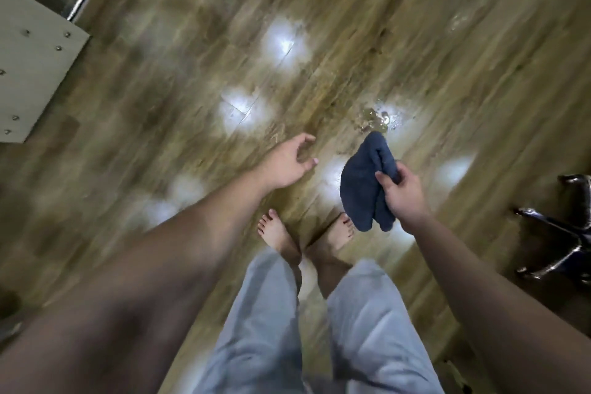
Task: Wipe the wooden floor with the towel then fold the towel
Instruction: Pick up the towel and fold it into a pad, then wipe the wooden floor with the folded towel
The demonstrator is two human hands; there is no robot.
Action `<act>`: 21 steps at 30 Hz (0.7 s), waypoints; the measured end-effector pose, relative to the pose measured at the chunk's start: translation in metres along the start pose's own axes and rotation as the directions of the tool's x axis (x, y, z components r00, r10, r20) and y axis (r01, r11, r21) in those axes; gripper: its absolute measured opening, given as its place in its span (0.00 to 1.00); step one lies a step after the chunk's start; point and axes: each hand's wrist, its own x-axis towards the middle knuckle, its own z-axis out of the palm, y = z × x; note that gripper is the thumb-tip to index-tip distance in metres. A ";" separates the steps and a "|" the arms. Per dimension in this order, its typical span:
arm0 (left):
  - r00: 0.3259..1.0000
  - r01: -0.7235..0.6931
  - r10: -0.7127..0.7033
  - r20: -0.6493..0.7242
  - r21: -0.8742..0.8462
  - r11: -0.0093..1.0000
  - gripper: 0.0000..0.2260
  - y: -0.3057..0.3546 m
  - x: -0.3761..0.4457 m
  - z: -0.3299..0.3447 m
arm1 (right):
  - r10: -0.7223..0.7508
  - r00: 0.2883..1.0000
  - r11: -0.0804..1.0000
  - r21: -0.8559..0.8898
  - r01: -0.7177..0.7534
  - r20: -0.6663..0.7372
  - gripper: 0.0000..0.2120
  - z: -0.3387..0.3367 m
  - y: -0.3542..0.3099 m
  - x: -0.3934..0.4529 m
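Observation:
A dark blue towel (364, 182) hangs bunched in my right hand (404, 190), held in the air above the wooden floor (179, 80). A small wet puddle (375, 118) glistens on the boards just beyond the towel's top edge. My left hand (289, 160) reaches forward to the left of the towel, fingers apart and curled, holding nothing. My bare feet (307, 233) stand on the floor below both hands. The view is blurred by motion.
A pale cabinet panel (28, 73) with screw heads stands at the left edge, a metal bar behind it. A chrome chair base (556, 240) sticks in from the right. Ceiling lights reflect as bright patches on the boards.

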 end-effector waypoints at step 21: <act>0.997 -0.003 -0.041 0.069 0.541 0.841 0.35 -0.200 0.369 0.137 | 0.001 0.973 0.835 -0.536 0.126 0.230 0.24 0.154 0.284 0.257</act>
